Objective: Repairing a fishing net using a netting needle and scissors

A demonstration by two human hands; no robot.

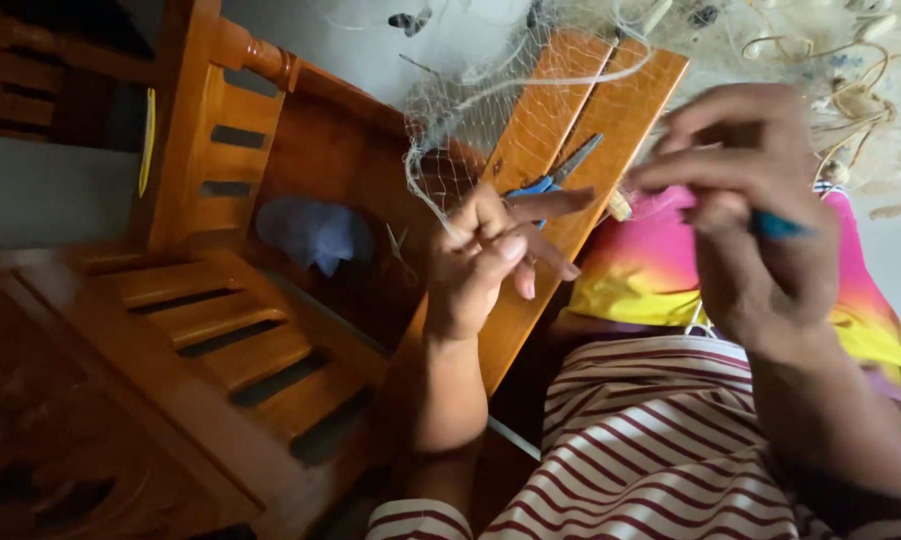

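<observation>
My left hand [490,255] pinches a strand of pale fishing net [470,110] that drapes down from above over a wooden board [610,110]. My right hand [750,210] is closed around a thin teal tool [778,226] whose tip sticks out to the right; its working end is hidden by my fingers. Blue-handled scissors [555,175] lie on the board just behind my left fingers. A pink and yellow cloth [650,270] sits under both hands.
A wooden chair or bench with slats [230,330] fills the left side. A blue cloth [315,232] rests on its seat. More net with pale floats [850,90] is piled at the upper right. My red-and-white striped clothing [660,450] is at the bottom.
</observation>
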